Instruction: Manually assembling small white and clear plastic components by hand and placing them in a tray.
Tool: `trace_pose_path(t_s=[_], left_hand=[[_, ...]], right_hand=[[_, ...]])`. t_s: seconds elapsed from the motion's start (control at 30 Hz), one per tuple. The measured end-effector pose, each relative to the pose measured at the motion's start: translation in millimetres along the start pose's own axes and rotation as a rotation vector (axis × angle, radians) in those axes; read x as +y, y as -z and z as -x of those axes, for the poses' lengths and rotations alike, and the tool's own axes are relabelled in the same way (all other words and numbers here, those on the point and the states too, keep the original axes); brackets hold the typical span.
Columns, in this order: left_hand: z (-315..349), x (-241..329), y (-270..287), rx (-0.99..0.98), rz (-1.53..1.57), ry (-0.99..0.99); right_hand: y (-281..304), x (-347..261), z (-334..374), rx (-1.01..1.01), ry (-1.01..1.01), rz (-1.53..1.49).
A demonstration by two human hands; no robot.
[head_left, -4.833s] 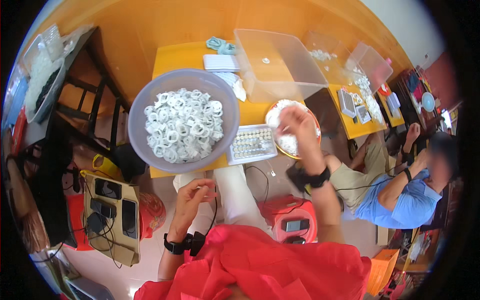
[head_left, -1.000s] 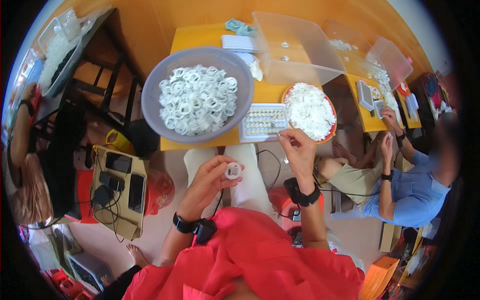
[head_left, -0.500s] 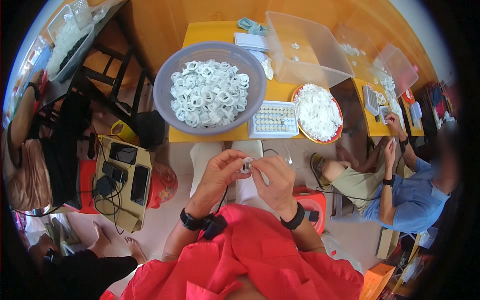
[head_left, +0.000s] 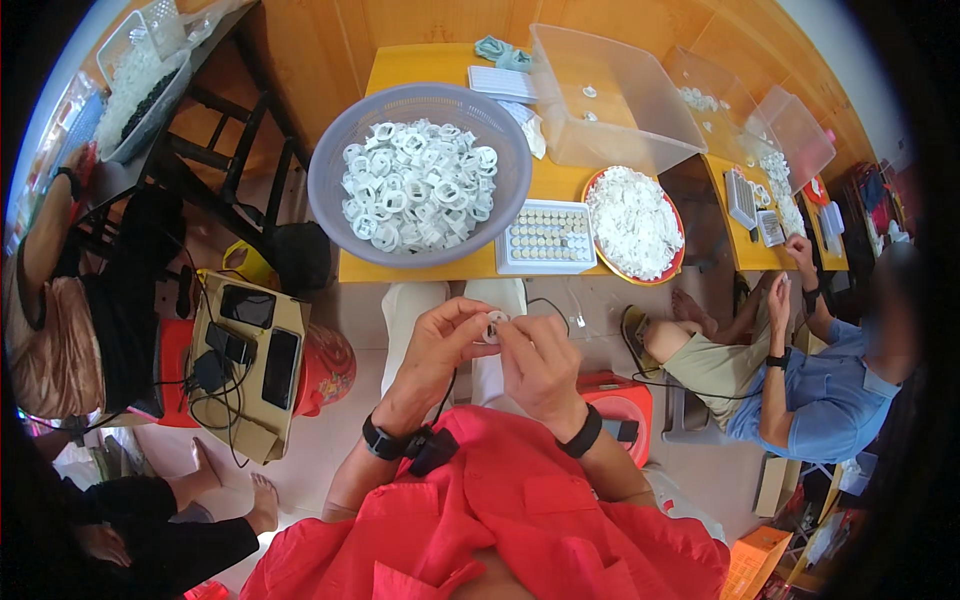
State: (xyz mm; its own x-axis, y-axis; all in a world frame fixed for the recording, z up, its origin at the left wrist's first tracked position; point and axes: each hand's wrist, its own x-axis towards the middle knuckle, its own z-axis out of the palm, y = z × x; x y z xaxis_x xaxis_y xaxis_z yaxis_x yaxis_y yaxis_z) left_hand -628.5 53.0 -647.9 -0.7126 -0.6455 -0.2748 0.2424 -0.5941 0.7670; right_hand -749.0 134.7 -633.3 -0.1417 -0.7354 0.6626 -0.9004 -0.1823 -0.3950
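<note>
Over my lap, my left hand [head_left: 441, 343] pinches a small round white plastic part [head_left: 491, 326]. My right hand [head_left: 541, 361] is closed at the part's right side, thumb and fingers pressed together against it; whether a smaller piece sits between them is hidden. Beyond my hands, a grey-purple basket [head_left: 322, 190] holds a heap of similar white ring-shaped parts [head_left: 418, 188]. To its right stands a white tray [head_left: 547, 268] with rows of small round metallic pieces [head_left: 545, 236]. A red-rimmed plate [head_left: 640, 280] beside it carries a pile of small white pieces [head_left: 634, 222].
A large clear plastic bin [head_left: 620, 135] stands at the table's back right. At the right, a person in a blue shirt [head_left: 815, 385] works at another table. Phones and cables lie on a cardboard box [head_left: 262, 440] at left. A red stool [head_left: 625, 415] is by my right elbow.
My right hand has shifted slightly left, its fingers closing further over the white part. My left hand stays nearly in place. A seated person's feet at lower left have moved.
</note>
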Motion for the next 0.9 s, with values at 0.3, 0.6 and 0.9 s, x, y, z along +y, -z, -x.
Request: trace_pose_path(t_s=[0.3,0.6,0.9], left_hand=[[0.5,5.4,-3.6,-0.036,0.134,0.077],[4.4,4.5,0.7,-0.027,0.108,0.078],[2.8,2.5,6.4,-0.019,0.100,0.065]], right_hand=[[11.2,14.6,4.9,0.099,-0.179,-0.154],[2.6,113.0,-5.0,0.083,-0.482,0.003],[-5.5,127.6,-11.4,-0.039,-0.473,0.103]])
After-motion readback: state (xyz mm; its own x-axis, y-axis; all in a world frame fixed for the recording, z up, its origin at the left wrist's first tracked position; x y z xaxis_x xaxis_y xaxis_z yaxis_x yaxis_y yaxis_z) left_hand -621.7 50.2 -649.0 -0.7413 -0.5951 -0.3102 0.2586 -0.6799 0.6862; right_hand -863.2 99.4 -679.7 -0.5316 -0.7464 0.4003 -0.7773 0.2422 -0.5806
